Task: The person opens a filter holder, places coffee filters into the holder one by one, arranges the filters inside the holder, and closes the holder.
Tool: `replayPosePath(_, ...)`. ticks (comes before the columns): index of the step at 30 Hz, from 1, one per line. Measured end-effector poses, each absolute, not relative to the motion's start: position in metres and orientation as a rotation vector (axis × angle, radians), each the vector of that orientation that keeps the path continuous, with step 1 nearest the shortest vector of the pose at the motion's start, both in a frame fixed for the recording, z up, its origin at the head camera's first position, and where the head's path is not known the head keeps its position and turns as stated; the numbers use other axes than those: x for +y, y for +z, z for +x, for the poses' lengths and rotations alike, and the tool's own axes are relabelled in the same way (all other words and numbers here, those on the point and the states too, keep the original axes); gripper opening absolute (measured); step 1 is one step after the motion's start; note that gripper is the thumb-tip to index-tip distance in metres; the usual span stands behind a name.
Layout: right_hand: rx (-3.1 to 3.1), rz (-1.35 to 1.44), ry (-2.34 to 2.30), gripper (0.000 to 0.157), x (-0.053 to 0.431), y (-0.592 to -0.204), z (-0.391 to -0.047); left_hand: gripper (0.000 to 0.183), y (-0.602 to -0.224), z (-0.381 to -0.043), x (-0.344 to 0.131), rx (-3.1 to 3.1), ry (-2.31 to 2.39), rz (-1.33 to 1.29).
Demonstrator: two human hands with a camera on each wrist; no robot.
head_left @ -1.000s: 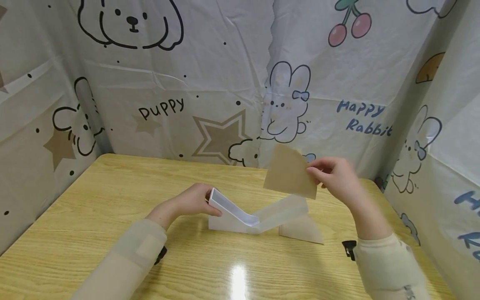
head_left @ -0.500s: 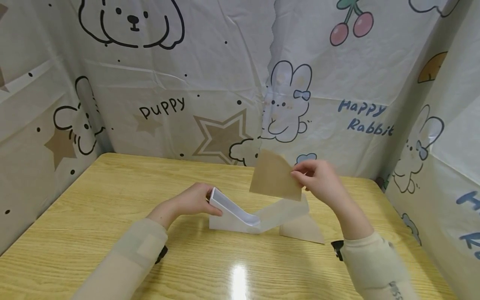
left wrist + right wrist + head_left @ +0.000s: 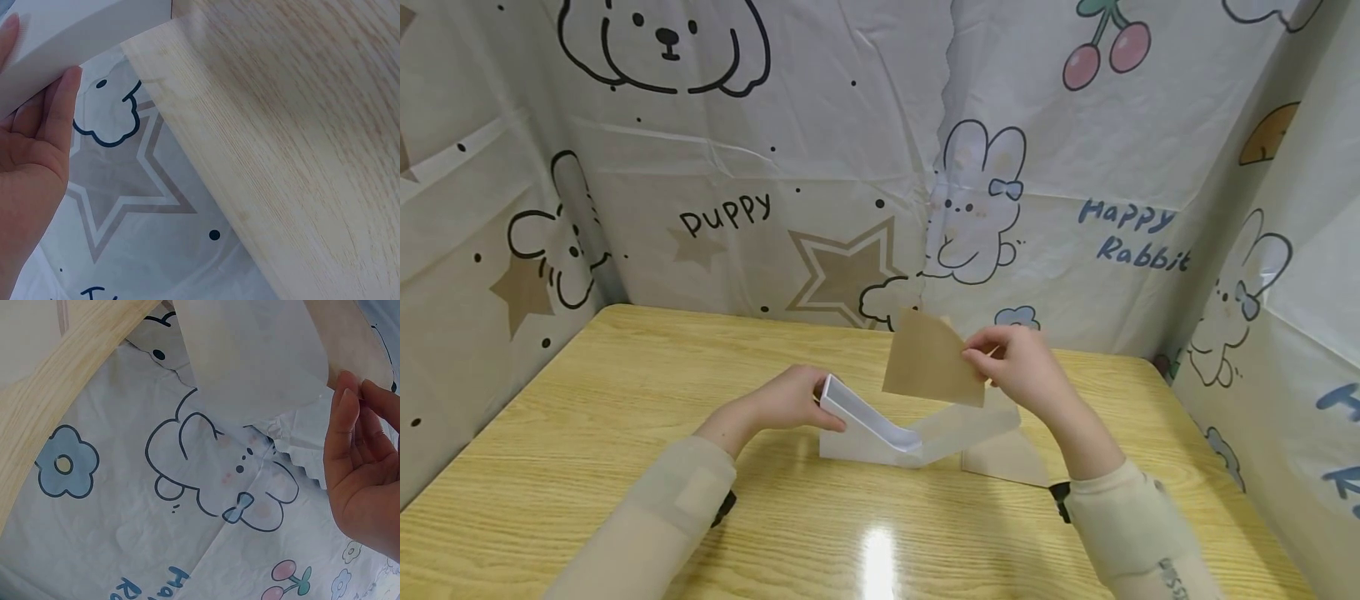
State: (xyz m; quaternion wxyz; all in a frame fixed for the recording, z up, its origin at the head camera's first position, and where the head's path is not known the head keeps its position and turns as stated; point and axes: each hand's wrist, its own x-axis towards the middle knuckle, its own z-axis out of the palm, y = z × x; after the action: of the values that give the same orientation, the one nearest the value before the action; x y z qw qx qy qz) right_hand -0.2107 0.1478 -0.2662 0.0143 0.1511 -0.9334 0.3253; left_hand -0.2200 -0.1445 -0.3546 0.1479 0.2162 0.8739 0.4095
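My left hand (image 3: 788, 400) grips the raised left end of a white slant-topped box (image 3: 861, 443), thumb on the near side. In the left wrist view its fingers lie along the box's underside edge. A translucent lid (image 3: 973, 432) hangs open from the box toward the right. With thumb and fingertips, my right hand (image 3: 1018, 365) pinches the edge of a brown paper coffee filter (image 3: 928, 360), held up above the box and lid. A second brown coffee filter (image 3: 1003, 462) lies on the table, partly behind the lid. The right wrist view shows the lid (image 3: 256, 362) beside the held filter.
The wooden table (image 3: 775, 533) ends at a cloth backdrop (image 3: 820, 125) printed with cartoon animals and stars. The cloth also rises on the left and right sides. Black straps (image 3: 1060, 500) show at the sleeves.
My right hand has moved left and slightly down, carrying the coffee filter over toward the box. The left hand, box, lid and filter on the table have stayed put.
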Motion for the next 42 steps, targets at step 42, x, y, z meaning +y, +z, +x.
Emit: replayPosePath(42,-2.941,0.583,0.868,0.008,0.108,-0.302,-0.208,0.029,-0.355,-0.221,-0.145,2.494,1.185,0.606)
